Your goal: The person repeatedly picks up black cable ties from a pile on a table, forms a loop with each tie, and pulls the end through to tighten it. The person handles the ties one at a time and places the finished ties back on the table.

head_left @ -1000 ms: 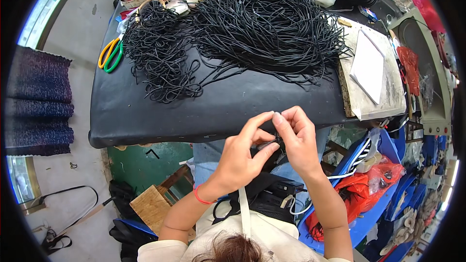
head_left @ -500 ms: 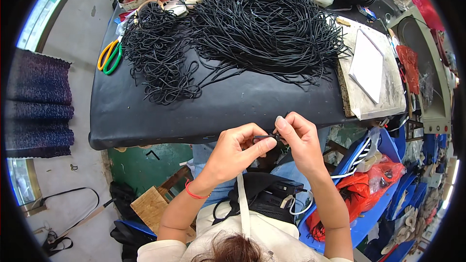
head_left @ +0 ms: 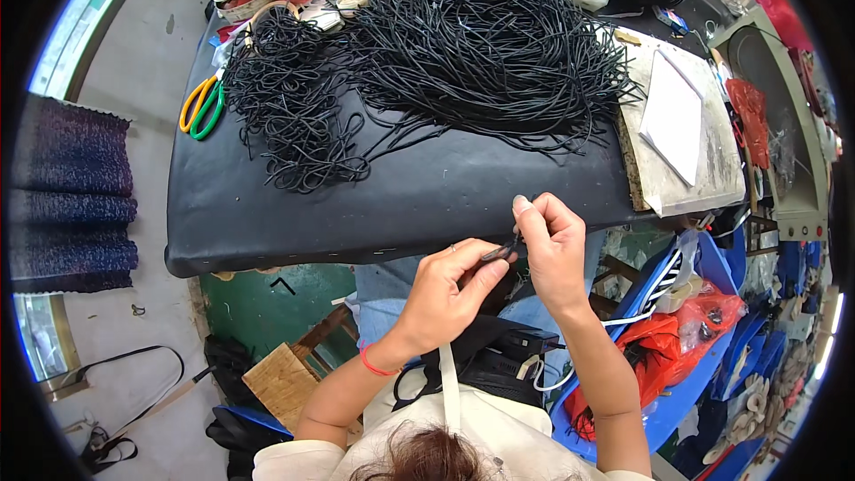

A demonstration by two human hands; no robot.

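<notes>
My left hand pinches a short black cord between thumb and fingers, just in front of the table's near edge. Close beside it, my right hand is closed, thumb pressed on the index finger, gripping an end of the same cord. Part of the cord is hidden by the fingers. Beyond my hands, a big heap of straight black cords covers the far part of the black table. To its left lies a smaller pile of looped, tangled black cords.
Scissors with orange and green handles lie at the table's left edge. At the right rests a pale board with white sheets on it. A blue bin with red plastic bags stands right of my lap, a wooden stool left.
My right hand has moved slightly up and away from the left, drawing the cord's end with it. The left hand has turned and shifted a little down and right.
</notes>
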